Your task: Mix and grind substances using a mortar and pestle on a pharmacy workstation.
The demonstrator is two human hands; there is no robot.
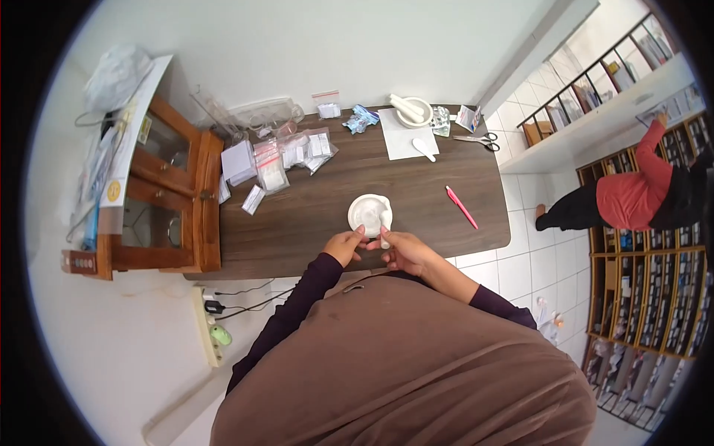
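In front of my body, near the table's front edge, is a white porcelain mortar [355,209] with a pouring lip. Pale powder [368,212] coats the inside. My left hand [347,245] grips the near side of the rim, thumb on top. Between the thumb and fingers of my right hand [406,251] is a small white pestle [385,223], its upper part leaning over the mortar's right side. To the right lies a pink pen [462,207]. Farther back, a second mortar [422,118] with two pestles [407,107] rests on white paper [395,146], beside a white plastic spoon [424,149].
Labelled zip bags [271,170] and a stack of paper [238,161] lie back left. Scissors [477,139] and blister packs [440,121] sit back right. A wooden cabinet [206,223] borders the left. A person in a red top [630,200] stands at shelves [647,290].
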